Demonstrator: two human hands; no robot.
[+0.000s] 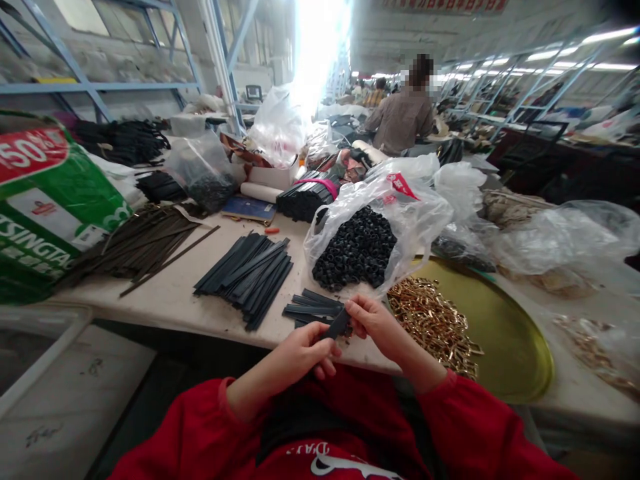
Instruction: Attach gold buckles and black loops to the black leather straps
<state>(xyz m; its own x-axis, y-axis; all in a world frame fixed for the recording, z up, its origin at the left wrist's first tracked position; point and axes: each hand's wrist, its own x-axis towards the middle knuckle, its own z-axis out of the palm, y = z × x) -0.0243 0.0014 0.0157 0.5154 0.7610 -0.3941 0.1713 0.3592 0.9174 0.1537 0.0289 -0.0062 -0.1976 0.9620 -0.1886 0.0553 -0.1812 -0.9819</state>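
So, starting from the left, I've got a green Tsingtao bag (50, 220) standing at the edge of the tabletop (173, 290), with a messy heap of brown strips (145, 243) right beside it. Behind the gap after that lies a blue booklet (250, 210), and near it a bundle of black strips (303, 200) tied with a pink band. Closer to me is a big loose pile of flat dark strips (245, 273), some lying crosswise on top.

Then my hands: left grip (309, 343) is pinched on the lower end of one short dark strip (338, 325), and right grip (367, 317) has the upper end between thumb and fingers. That strip's tilted, just in front of the tabletop's edge, with a smaller strip pile (313, 305) behind it.

Just beyond my right grip, a clear plastic bag (425, 213) sits open, full of little black loops (355, 250). Further right, gold metal buckles (433, 320) are heaped on the left part of a round gold tray (517, 333).
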